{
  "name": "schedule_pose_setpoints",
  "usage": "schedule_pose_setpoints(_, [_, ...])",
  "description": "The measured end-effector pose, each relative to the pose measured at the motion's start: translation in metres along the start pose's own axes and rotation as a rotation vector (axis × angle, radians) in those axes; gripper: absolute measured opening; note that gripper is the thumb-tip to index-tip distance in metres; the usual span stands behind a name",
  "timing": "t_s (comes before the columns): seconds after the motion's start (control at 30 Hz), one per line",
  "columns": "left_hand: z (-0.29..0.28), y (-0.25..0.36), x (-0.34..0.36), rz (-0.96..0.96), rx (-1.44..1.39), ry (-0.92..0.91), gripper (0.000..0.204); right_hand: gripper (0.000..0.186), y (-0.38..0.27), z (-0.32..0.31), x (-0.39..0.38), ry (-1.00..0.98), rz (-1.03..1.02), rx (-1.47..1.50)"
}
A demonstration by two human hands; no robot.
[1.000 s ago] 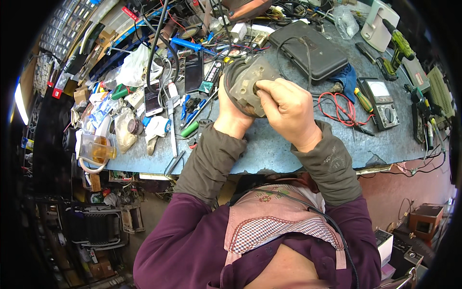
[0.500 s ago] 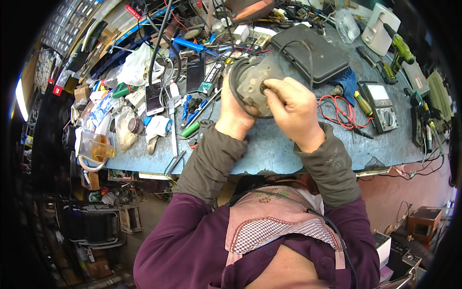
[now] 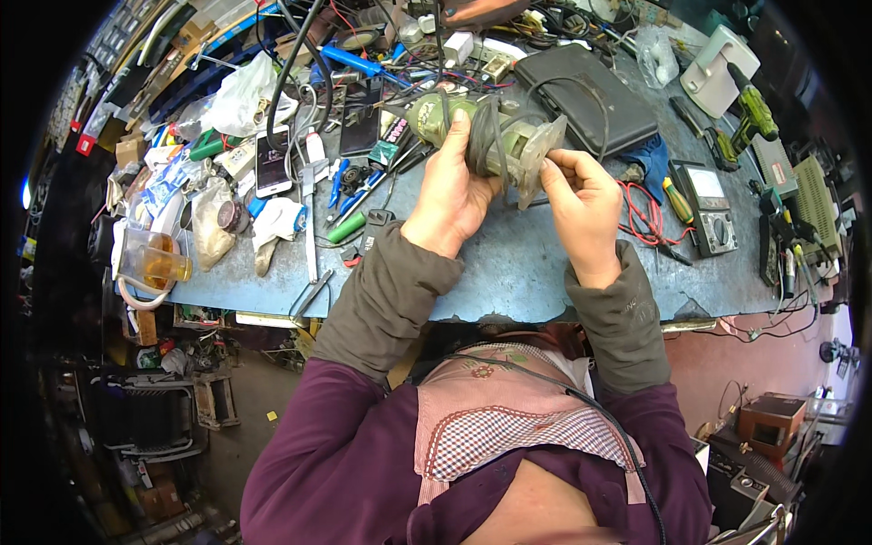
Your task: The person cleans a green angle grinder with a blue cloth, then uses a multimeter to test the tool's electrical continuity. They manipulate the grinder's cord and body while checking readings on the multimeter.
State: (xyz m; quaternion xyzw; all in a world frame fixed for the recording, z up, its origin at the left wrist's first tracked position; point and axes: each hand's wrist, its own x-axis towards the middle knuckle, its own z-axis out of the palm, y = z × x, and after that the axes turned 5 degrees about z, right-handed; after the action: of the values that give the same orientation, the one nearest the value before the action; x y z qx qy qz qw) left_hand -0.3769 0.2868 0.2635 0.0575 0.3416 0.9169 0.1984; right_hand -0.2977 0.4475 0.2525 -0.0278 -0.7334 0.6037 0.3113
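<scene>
Head view: both hands on a worn green power tool above the desk

Head camera looks down on a cluttered blue desk (image 3: 509,272). The left hand (image 3: 450,195) wraps around the body of a grimy green power tool (image 3: 481,132), fingers closed on it beside a black band circling its middle. The right hand (image 3: 581,204) pinches the rim of the tool's pale round end plate (image 3: 540,154) with its fingertips. The tool is held lying sideways just above the desk's middle, in front of a flat black case (image 3: 590,91). A multimeter (image 3: 704,204) with red leads lies right of the right hand; a glass mug (image 3: 154,263) stands well apart at the left edge.
</scene>
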Motion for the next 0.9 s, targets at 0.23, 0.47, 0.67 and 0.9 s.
schedule_pose_setpoints(0.23, [-0.001, -0.002, -0.001, -0.033, 0.026, -0.034, 0.055, 0.017, 0.008, -0.003, -0.008, -0.010, 0.037, 0.097])
schedule_pose_setpoints(0.47, [0.005, -0.006, -0.004, -0.022, 0.033, -0.035, 0.051, 0.017, 0.014, -0.011, -0.026, 0.034, 0.150, 0.215])
schedule_pose_setpoints(0.67, [0.003, -0.006, -0.008, 0.020, 0.070, -0.033, 0.049, 0.018, 0.014, -0.014, -0.024, -0.036, 0.161, 0.229])
schedule_pose_setpoints(0.9, [0.003, -0.003, -0.009, 0.047, 0.109, -0.039, 0.049, 0.019, 0.014, -0.015, -0.024, -0.010, 0.213, 0.227])
